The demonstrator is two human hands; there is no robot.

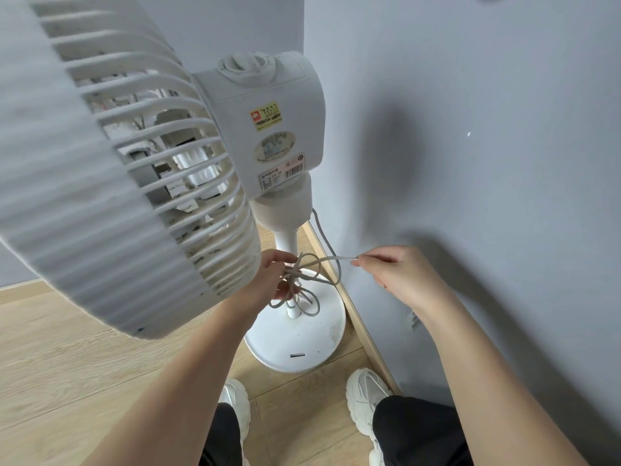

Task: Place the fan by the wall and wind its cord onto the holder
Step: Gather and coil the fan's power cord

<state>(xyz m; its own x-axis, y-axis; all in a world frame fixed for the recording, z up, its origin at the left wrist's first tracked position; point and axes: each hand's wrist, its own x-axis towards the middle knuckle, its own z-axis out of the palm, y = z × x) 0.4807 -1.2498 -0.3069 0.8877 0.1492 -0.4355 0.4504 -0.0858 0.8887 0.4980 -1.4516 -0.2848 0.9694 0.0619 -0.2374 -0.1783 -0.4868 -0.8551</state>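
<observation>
A white pedestal fan [268, 129] stands on its round base [295, 338] close to the grey wall. Its grey cord [322, 237] runs down from the motor neck and gathers in loops beside the thin pole [291, 243]. My left hand [274, 280] grips the bundle of cord loops next to the pole. My right hand [396, 274] pinches a stretch of the same cord and holds it taut to the right, near the wall. The cord holder is hidden behind my left hand and the loops.
The grey wall [470, 163] and its wooden skirting [363, 327] run right beside the base. The big fan grille [111, 169] fills the upper left. Light wooden floor [67, 364] spreads to the left. My two white shoes [364, 395] stand just below the base.
</observation>
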